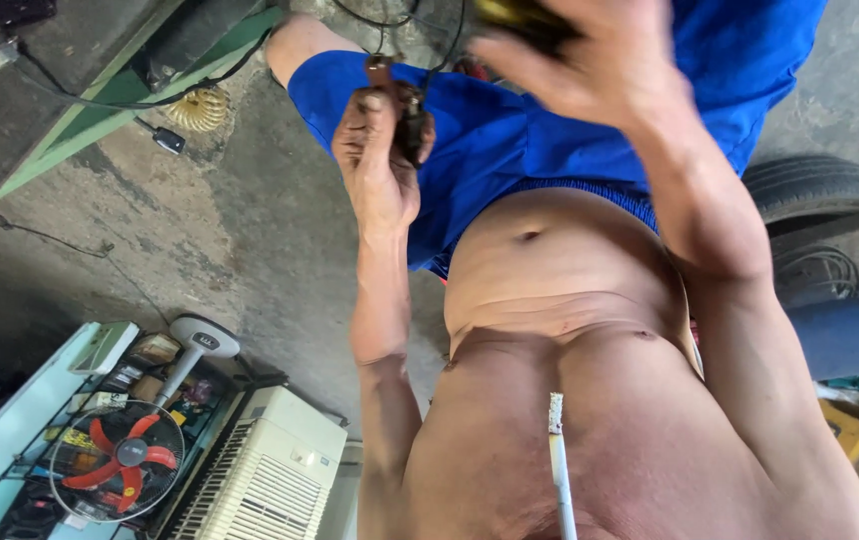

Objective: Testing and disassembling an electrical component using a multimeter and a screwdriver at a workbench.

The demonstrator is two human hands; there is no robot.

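Observation:
I look down my own bare torso to blue shorts [510, 130]. My left hand [380, 160] is closed around a small dark, rusty metal part [410, 115] with thin black wires running up from it. My right hand [590, 60] is raised at the top of the view and blurred; its fingers curl over a dark, yellowish object [520, 15] that is mostly hidden by the hand and cut off by the frame edge. The two hands are close together above the shorts. A white cigarette [558, 460] pokes into view at the bottom.
Concrete floor [230, 230] lies below. A fan with red blades [118, 460] and a white ribbed appliance [270, 470] stand at lower left. A green frame [100, 115], a black cable and a brass-coloured coil [197, 107] lie at upper left. A tyre [830, 195] sits at right.

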